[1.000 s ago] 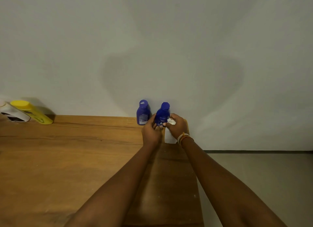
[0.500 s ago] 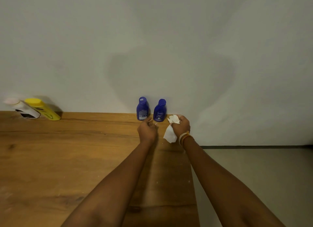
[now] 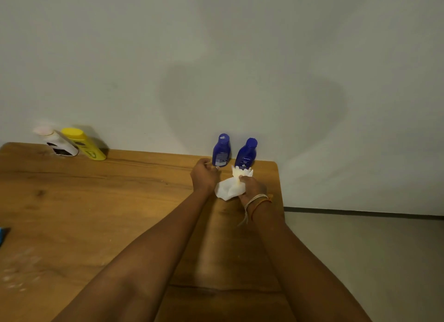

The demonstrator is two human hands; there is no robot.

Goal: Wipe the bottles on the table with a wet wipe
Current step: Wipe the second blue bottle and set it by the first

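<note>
— So, starting at our far left: what do we have along the wall?

— We see a white bottle [image 3: 57, 143] and a yellow bottle [image 3: 83, 143] side by side at the back of the wooden table [image 3: 96, 201], both looking tilted and a bit blurred. A blue object [image 3: 3, 235] just peeks in at the left edge; we cannot tell what it is.

— And moving toward the middle?

— Our left hand [image 3: 204, 176] hovers over the table with its fingers curled loosely inward, holding nothing that we can make out. It sits just beside the left blue bottle [image 3: 221, 151], which stands upright against the wall with its back label facing us.

— Further right?

— The right blue bottle [image 3: 246, 154] stands near the first one, front label toward us, close to the table's right corner. Just in front of it, our right hand [image 3: 252, 188] has its fingers closed around the white wet wipe [image 3: 228, 189], which is bunched up, with a tuft sticking out above the fist. Thread bracelets [image 3: 258, 201] circle that wrist.
</note>
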